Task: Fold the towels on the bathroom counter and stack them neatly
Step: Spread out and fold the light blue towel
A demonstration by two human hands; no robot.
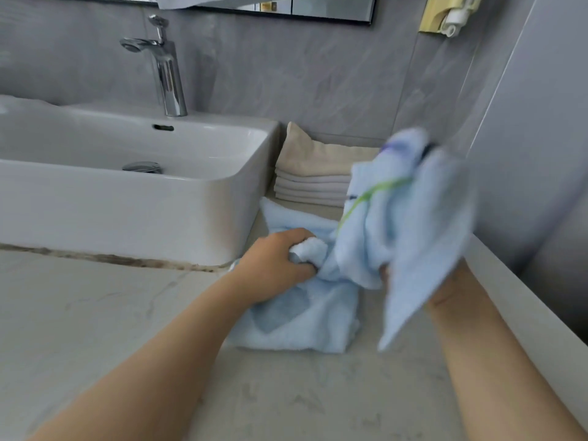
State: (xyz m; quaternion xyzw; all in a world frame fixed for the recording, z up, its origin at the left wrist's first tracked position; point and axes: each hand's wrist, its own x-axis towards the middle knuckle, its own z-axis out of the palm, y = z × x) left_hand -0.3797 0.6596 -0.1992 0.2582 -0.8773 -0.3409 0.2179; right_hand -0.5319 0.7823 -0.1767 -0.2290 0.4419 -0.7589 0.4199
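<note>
left hand (pixel 273 259) fingers bunched round a blue towel (pixel 305 316) on the bench (pixel 95 329) | right hand (pixel 445 288) mostly hidden behind a raised, blurry blue towel (pixel 404 218), grip can't tell | sink (pixel 127 192) left, tap (pixel 165 65) behind, folded stack (pixel 311 173) at the wall

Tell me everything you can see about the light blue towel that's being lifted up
The light blue towel looks like soft terry cloth, with a green stripe and dark markings near its top. It is unfolded and bunched, lifted above the counter and motion-blurred. The left hand grips one bunched end low down; the right hand is mostly hidden behind the cloth. Its lower part merges with blue cloth lying on the counter; whether that is the same towel is unclear.
</note>
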